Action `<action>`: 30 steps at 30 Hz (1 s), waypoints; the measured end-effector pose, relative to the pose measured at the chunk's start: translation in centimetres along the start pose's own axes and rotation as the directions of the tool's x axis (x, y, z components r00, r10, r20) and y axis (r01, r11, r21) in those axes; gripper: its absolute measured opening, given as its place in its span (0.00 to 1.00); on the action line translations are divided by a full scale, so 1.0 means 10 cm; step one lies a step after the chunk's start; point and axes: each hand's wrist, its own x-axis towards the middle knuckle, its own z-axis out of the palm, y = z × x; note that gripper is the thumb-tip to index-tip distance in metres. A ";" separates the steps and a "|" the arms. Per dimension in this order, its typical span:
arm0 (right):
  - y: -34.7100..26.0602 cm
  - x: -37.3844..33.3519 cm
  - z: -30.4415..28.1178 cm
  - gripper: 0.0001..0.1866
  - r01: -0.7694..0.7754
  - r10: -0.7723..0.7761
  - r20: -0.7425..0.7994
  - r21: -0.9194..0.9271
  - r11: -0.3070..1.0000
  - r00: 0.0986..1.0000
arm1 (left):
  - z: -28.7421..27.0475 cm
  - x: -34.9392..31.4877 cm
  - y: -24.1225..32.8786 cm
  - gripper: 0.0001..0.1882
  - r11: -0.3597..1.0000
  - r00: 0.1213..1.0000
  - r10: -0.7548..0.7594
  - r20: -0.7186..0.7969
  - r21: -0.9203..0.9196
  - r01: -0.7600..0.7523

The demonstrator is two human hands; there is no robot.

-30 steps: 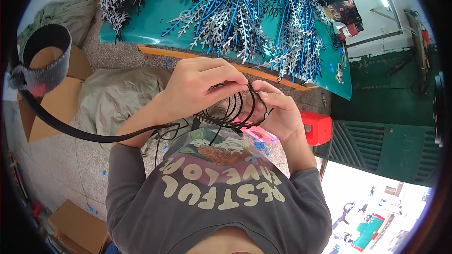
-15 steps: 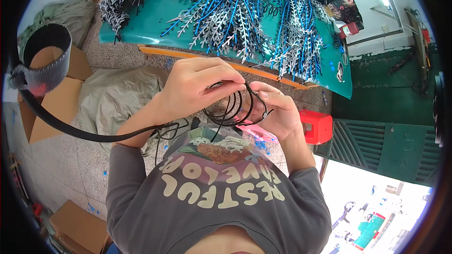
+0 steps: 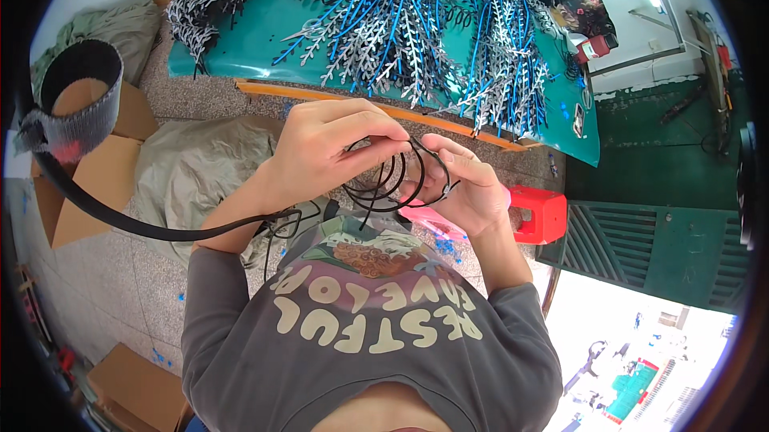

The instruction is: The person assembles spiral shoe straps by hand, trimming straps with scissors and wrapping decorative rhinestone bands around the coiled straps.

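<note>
In front of my chest hangs a coil of thin black cord or wire (image 3: 392,208), wound in several loose loops. My left hand (image 3: 316,148) is closed in a pinch on the top of the loops, fingers pressed against the thumb. My right hand (image 3: 477,192) is at the coil's right side, with thumb and index finger closed on a strand near the left fingertips. Its other fingers curl behind the loops and are partly hidden. A loose strand dangles below the coil toward my shirt.
A green-topped table (image 3: 248,40) ahead carries bunches of grey-white leafy stems with blue stalks (image 3: 400,32) and a pair of scissors (image 3: 304,31). A red plastic stool (image 3: 549,216) stands at right. Cardboard boxes (image 3: 100,200) and covered bundles (image 3: 196,164) lie left.
My right hand has turned slightly and shifted a little at the coil's right side, and the loops there have changed shape a bit. My left hand keeps its pinch.
</note>
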 end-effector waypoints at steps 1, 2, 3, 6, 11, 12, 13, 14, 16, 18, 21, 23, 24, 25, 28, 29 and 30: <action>0.00 0.00 0.00 0.14 0.000 0.000 -0.002 -0.004 1.000 1.000 | 0.00 0.00 0.00 0.06 1.000 1.000 0.000 0.000 0.000 0.000; 0.01 0.01 -0.01 0.14 -0.001 0.001 -0.004 -0.008 1.000 1.000 | 0.00 -0.01 -0.01 0.06 1.000 1.000 0.000 -0.005 -0.004 0.000; 0.01 0.01 -0.02 0.14 -0.001 0.001 -0.003 -0.008 1.000 1.000 | 0.01 -0.01 -0.01 0.06 1.000 1.000 -0.001 -0.010 -0.006 0.001; 0.04 0.03 -0.04 0.14 0.004 -0.004 0.004 0.004 1.000 1.000 | 0.00 -0.01 -0.02 0.06 1.000 1.000 0.001 -0.017 -0.001 -0.001; 0.06 0.04 -0.03 0.14 0.008 -0.007 0.007 -0.039 0.999 1.000 | 0.01 -0.02 0.00 0.06 1.000 0.999 -0.013 -0.030 -0.001 0.013; 0.05 0.04 -0.02 0.14 0.009 -0.008 0.008 -0.039 0.999 1.000 | 0.00 -0.02 0.00 0.06 1.000 0.999 -0.017 -0.029 0.000 0.017; 0.03 0.03 0.00 0.14 0.005 -0.003 0.026 -0.072 0.997 1.000 | 0.00 -0.02 0.00 0.06 1.000 0.999 -0.016 -0.028 0.000 0.016; 0.03 0.03 0.01 0.14 0.003 0.002 0.044 -0.106 0.994 0.999 | -0.01 -0.02 0.00 0.06 0.999 1.000 -0.029 -0.011 -0.015 0.029; 0.04 0.03 0.01 0.14 0.018 -0.014 0.039 -0.114 0.993 0.999 | -0.01 -0.01 0.02 0.06 0.999 0.999 -0.041 0.006 -0.029 0.041; 0.05 0.04 0.01 0.14 0.034 -0.030 0.035 -0.121 0.992 0.999 | 0.00 0.01 0.07 0.10 0.980 0.986 -0.164 0.025 -0.112 0.166; 0.06 0.06 0.00 0.13 0.056 -0.051 0.036 -0.156 0.986 0.998 | -0.04 0.03 -0.05 0.11 0.999 0.995 0.038 0.097 -0.009 -0.037; 0.07 0.08 0.05 0.11 0.107 -0.108 0.002 -0.180 0.978 0.994 | -0.06 0.05 -0.04 0.10 1.000 0.993 0.016 0.116 0.021 -0.019; 0.09 0.09 0.03 0.11 0.109 -0.110 0.007 -0.179 0.978 0.994 | -0.08 0.06 -0.04 0.09 0.999 0.991 -0.006 0.132 0.051 -0.001; 0.12 0.11 -0.02 0.10 0.192 -0.214 -0.033 -0.322 0.927 0.976 | -0.09 0.07 -0.05 0.09 0.998 0.991 -0.004 0.135 0.056 -0.003; 0.12 0.17 -0.02 0.11 0.327 -0.441 -0.002 -0.668 0.668 0.897 | -0.10 0.05 -0.11 0.08 0.972 0.989 0.024 0.146 0.229 -0.058; 0.16 0.20 -0.06 0.11 0.394 -0.567 0.152 -0.857 0.332 0.809 | -0.12 0.03 -0.12 0.08 0.956 0.989 0.006 0.146 0.288 -0.048; 0.19 0.22 -0.07 0.13 0.390 -0.624 0.336 -0.919 -0.054 0.705 | -0.13 0.03 -0.14 0.08 0.939 0.989 -0.009 0.148 0.341 -0.042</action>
